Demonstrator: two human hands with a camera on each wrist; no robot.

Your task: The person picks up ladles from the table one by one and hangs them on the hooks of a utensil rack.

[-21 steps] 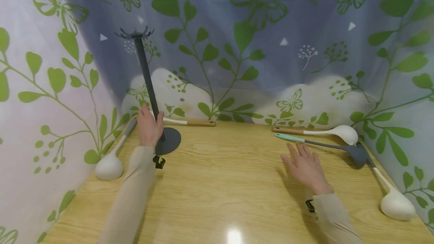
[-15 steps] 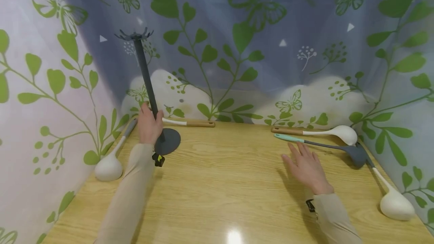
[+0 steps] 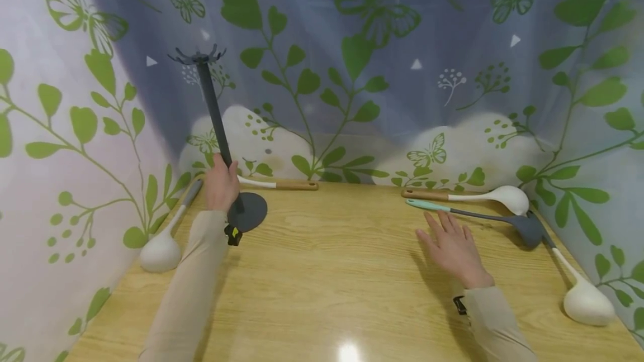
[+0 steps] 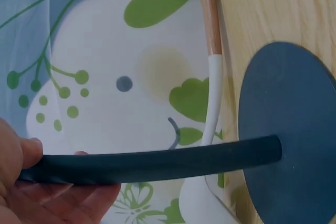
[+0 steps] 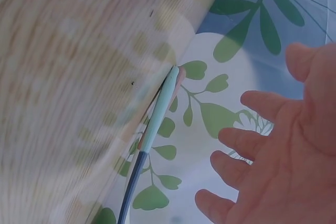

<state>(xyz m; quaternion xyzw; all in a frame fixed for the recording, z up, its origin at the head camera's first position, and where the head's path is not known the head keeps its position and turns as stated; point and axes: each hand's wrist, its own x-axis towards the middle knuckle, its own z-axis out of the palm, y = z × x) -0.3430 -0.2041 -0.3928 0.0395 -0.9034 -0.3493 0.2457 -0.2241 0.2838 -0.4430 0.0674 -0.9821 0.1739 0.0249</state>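
My left hand (image 3: 220,183) gripped the tilted stand (image 3: 215,122), right hand (image 3: 455,247) spread flat on the worktop (image 3: 327,272); a loose grip risked toppling it.

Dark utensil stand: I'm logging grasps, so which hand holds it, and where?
The left hand grips the dark utensil stand low on its pole, just above the round base. The right hand holds nothing.

We reach our left arm forward and to the left, its beige sleeve running up to the wrist, and our left hand (image 3: 220,183) curls its fingers and thumb around what it holds. Our right hand (image 3: 454,249) lies flat and relaxed with palm down, fingers (image 5: 237,144) spread and straight, gripping nothing. A small black strap sits at each wrist.
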